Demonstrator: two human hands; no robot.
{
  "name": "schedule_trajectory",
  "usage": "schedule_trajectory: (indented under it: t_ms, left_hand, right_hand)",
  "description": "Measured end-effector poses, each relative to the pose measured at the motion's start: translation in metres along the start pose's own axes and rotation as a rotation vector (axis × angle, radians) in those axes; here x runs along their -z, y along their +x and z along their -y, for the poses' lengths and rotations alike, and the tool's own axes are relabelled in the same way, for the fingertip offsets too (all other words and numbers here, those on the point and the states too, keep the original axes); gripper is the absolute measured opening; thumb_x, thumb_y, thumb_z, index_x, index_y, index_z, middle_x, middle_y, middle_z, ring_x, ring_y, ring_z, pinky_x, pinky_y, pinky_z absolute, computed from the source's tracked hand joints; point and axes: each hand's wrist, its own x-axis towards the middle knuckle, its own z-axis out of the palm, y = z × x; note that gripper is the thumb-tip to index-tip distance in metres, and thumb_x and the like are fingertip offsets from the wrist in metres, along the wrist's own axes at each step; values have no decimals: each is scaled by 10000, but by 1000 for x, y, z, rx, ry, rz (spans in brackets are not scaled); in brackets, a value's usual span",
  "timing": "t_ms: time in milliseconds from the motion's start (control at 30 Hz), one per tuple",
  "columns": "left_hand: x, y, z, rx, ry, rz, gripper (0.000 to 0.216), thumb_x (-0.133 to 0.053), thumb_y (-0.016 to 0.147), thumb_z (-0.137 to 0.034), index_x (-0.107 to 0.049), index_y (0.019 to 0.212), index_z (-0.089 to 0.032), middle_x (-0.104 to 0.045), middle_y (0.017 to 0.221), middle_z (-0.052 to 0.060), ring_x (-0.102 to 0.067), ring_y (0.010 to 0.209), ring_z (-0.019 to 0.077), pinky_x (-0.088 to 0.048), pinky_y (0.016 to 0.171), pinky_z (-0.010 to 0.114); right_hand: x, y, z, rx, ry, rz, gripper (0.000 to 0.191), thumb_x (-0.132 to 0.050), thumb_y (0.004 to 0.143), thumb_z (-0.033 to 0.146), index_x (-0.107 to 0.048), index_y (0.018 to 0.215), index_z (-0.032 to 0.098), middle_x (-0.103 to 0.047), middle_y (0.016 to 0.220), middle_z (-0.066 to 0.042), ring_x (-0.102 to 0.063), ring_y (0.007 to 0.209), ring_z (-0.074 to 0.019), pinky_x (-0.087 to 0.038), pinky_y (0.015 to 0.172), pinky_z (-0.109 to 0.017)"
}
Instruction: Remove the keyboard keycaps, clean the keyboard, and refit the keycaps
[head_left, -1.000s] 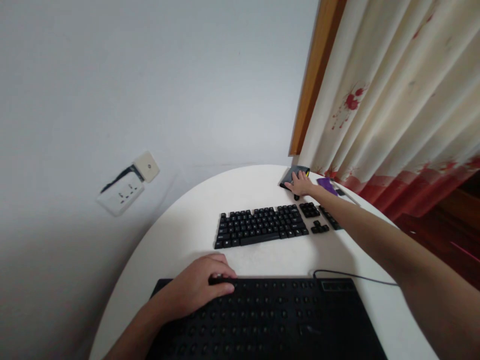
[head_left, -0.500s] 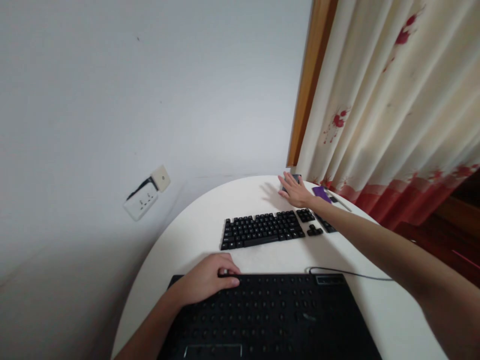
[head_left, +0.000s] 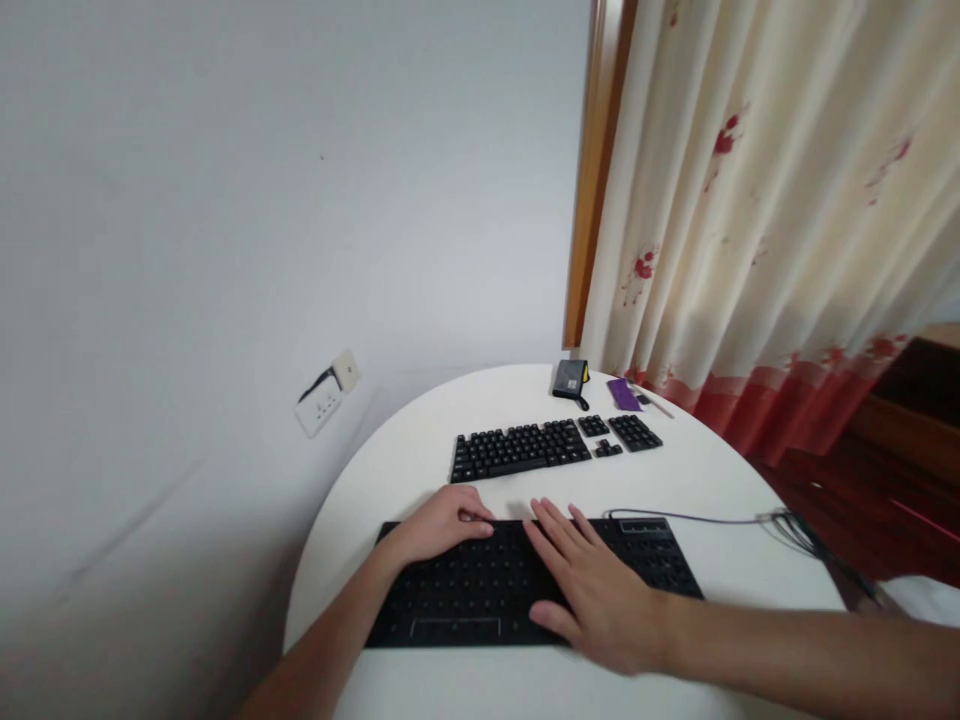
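Observation:
A black keyboard base (head_left: pixel 457 605) without its keycaps lies on the white table, showing rows of bare key stems. My left hand (head_left: pixel 442 525) is closed at its far edge, thumb over the top and fingers curled along the rim. Over the base's right half my right hand (head_left: pixel 592 590) stretches out flat, fingers extended; whether the palm touches is hidden. Beyond both hands, the removed black keycaps (head_left: pixel 517 450) are laid out in keyboard order, with a separate number-pad block (head_left: pixel 635 432) at their right.
On the round white table (head_left: pixel 375 450) a dark pouch-like item (head_left: pixel 571 378) stands at the back, beside a purple packet (head_left: pixel 623 394) and a thin stick (head_left: pixel 658 404). A cable (head_left: pixel 697 517) runs right from the base. Wall and curtain (head_left: pixel 675 250) border the table.
My right hand has come back from the dark item at the table's far end to above the keyboard base. The left hand stays at the base's edge. The view has shifted.

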Motion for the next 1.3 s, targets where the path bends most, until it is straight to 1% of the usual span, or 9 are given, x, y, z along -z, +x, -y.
schedule_trajectory:
  t_ms: [133, 267, 467, 567, 667, 833, 967, 1167, 1300]
  left_hand:
    - [-23, 9, -16, -15, 69, -76, 237, -645, 851, -389, -780, 965, -231, -675, 884, 32, -600, 801, 169, -435, 743, 258]
    - [-45, 22, -31, -53, 198, -158, 236, -625, 873, -396, -776, 967, -241, -686, 887, 37, -612, 846, 194, -431, 766, 280]
    - [-54, 45, -49, -110, 280, -154, 264, -604, 892, -382, -754, 1017, -204, -699, 933, 63, -626, 880, 216, -445, 801, 307]
    - [-43, 55, -51, -176, 259, -220, 264, -565, 920, -354, -743, 1028, -192, -692, 949, 65, -619, 885, 200, -451, 815, 302]
    - [-21, 60, -43, -259, 211, -330, 243, -536, 937, -305, -732, 1028, -193, -690, 952, 55, -609, 907, 182, -452, 846, 298]
    - [25, 53, -12, -224, 187, -504, 241, -516, 936, -294, -723, 1024, -207, -694, 958, 53, -606, 914, 185, -461, 788, 297]
    - [50, 42, 19, -135, 221, -623, 248, -526, 922, -324, -720, 1015, -200, -686, 917, 53, -600, 867, 180, -436, 691, 279]
    - [56, 37, 49, -67, 188, -737, 256, -529, 908, -341, -717, 1010, -200, -682, 923, 45, -586, 831, 165, -420, 657, 264]
    - [50, 31, 63, -90, 201, -657, 260, -535, 915, -363, -719, 1011, -206, -689, 919, 39, -588, 843, 162, -440, 740, 278]
  right_hand:
    - [-18, -21, 4, -105, -8, -2, 771, -478, 940, 477, -219, 1543, 73, -100, 1600, -192, -64, 1491, -321, -139, 1195, -548]
    - [-23, -33, -10, -160, -63, -53, 742, -464, 946, 453, -236, 1538, 67, -107, 1599, -186, -76, 1490, -319, -144, 1195, -549]
    - [-25, -50, -38, -157, -120, -120, 715, -428, 965, 447, -193, 1556, 121, -112, 1612, -149, -99, 1493, -284, -157, 1201, -523]
    - [-23, -57, -51, -157, -146, -125, 719, -429, 963, 447, -177, 1560, 134, -112, 1613, -141, -104, 1493, -277, -166, 1200, -519]
    - [-19, -61, -67, -159, -158, -134, 728, -438, 961, 434, -150, 1565, 147, -113, 1613, -140, -111, 1492, -276, -176, 1197, -524]
    - [-11, -65, -92, -157, -168, -148, 725, -443, 962, 416, -126, 1570, 179, -117, 1618, -117, -127, 1489, -271, -178, 1200, -514]
    - [-10, -66, -103, -148, -178, -136, 724, -434, 967, 421, -113, 1573, 188, -102, 1623, -107, -112, 1490, -269, -173, 1201, -511]
    - [-8, -64, -109, -139, -188, -126, 719, -436, 964, 398, -122, 1572, 178, -112, 1624, -108, -99, 1492, -268, -160, 1203, -511]
    - [-6, -62, -109, -150, -171, -116, 718, -438, 960, 391, -122, 1572, 187, -122, 1624, -104, -118, 1490, -271, -161, 1200, -527]
